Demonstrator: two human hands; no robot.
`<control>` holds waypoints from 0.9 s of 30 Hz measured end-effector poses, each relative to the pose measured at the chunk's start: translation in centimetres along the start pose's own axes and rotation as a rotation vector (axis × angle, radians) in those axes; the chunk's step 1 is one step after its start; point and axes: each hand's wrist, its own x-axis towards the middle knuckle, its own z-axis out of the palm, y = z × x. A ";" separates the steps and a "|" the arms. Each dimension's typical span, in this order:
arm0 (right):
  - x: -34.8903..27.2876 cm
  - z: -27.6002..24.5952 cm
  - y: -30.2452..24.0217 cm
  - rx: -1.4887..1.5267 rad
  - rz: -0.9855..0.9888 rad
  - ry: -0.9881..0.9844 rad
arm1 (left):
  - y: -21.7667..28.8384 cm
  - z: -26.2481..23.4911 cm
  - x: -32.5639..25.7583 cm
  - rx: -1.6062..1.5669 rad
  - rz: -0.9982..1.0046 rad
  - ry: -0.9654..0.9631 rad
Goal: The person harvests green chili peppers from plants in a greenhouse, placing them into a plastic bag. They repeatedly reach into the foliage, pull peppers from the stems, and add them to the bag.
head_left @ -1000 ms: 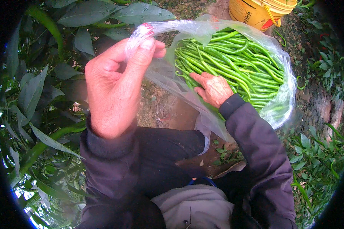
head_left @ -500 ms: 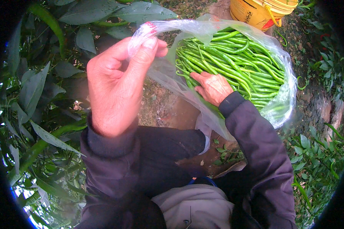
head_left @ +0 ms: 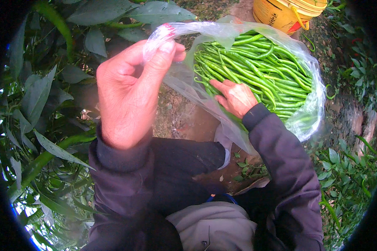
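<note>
A clear plastic bag [head_left: 308, 127] lies spread on the ground, full of long thin green chili peppers [head_left: 276, 67] heaped mostly side by side. My left hand [head_left: 132, 88] is raised at the left and closed, pinching the bag's gathered upper edge between thumb and fingers so that this side is pulled up. Inside the bag, my right hand [head_left: 234, 98] rests on the left part of the chili peppers. Its index finger is stretched out and the thumb is apart from it; the other fingers are partly hidden. I see no pepper gripped in it.
A yellow bucket [head_left: 276, 14] with a yellow handle stands behind the bag. Leafy pepper plants [head_left: 46, 100] crowd the left side, with peppers hanging on them. More low plants [head_left: 343, 180] grow at the right. My bent leg [head_left: 184, 157] is just this side of the bag.
Almost nothing differs. Both hands and the bag's held edge appear shifted very slightly to the right, as does the whole scene.
</note>
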 end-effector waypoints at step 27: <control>-10.8 -5.1 -5.3 -0.006 0.159 0.363 | -0.7 0.3 0.6 -0.103 0.024 0.004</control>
